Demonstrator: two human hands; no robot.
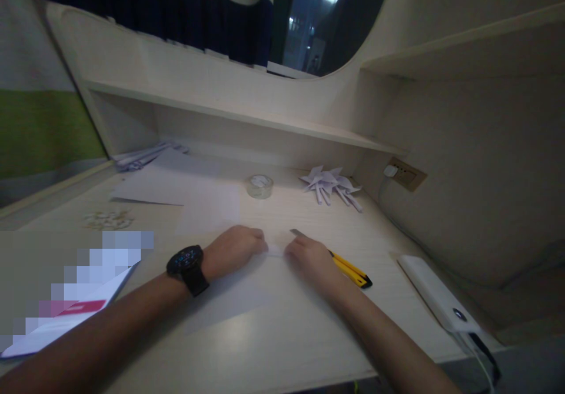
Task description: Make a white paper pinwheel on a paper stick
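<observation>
Between my two hands, low over the desk, stretches a small white strip of paper (276, 251). My left hand (236, 248), wearing a black watch (185, 261) at the wrist, is closed with its fingertips on the strip's left end. My right hand (312, 260) pinches the other end. A yellow utility knife (351, 269) lies just behind my right hand, its blade out and its middle hidden by the hand. Under my left forearm is a pale sheet of paper (229, 306). The fingers' exact grip is blurred.
A roll of clear tape (260, 186) stands toward the back. Paper pinwheels (329, 185) lie at the back right, larger paper sheets (161, 179) and rolled paper (150, 156) at the back left. Small pale pieces (108, 220) sit left. A white power bank (435, 294) lies right.
</observation>
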